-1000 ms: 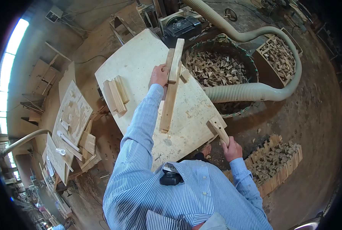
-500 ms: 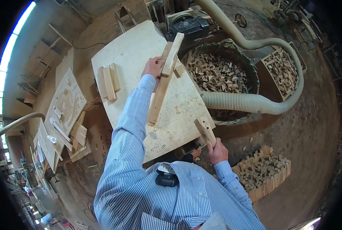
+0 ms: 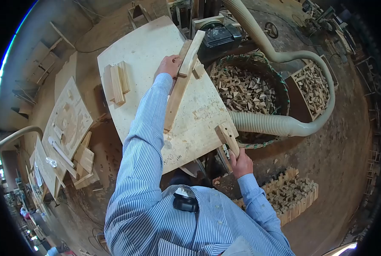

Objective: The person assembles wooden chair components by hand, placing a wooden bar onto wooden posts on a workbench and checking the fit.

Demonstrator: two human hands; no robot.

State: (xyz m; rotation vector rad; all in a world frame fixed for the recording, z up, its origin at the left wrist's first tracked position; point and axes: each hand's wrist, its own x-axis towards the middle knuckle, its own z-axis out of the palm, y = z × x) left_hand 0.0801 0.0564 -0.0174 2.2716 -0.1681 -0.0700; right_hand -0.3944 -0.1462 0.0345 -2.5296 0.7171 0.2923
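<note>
My left hand point(image 3: 169, 66) is on the pale worktop point(image 3: 143, 42), its fingers curled against a brownish wooden strip point(image 3: 184, 50). That strip lies along a paler wooden bar point(image 3: 192, 53). Below them a longer wooden rail point(image 3: 175, 102) runs diagonally down the board. At the worktop's near right corner, my right hand point(image 3: 242, 164) is closed around the lower end of a wooden handle point(image 3: 228, 138) with a hole near its top. The fingertips of the left hand are partly hidden by the wood.
Several wooden strips point(image 3: 117, 83) lie on the worktop's left. A black motor point(image 3: 218, 38) stands behind it. To the right are a basket point(image 3: 287, 96) of offcuts, a ribbed hose point(image 3: 263, 121) and a wooden crate point(image 3: 301, 205) of small blocks. Boards point(image 3: 79, 117) stand at left.
The view has shifted slightly, and a foot seen below the worktop has moved. Both hands stay at the same wooden pieces, with little visible movement against the worktop.
</note>
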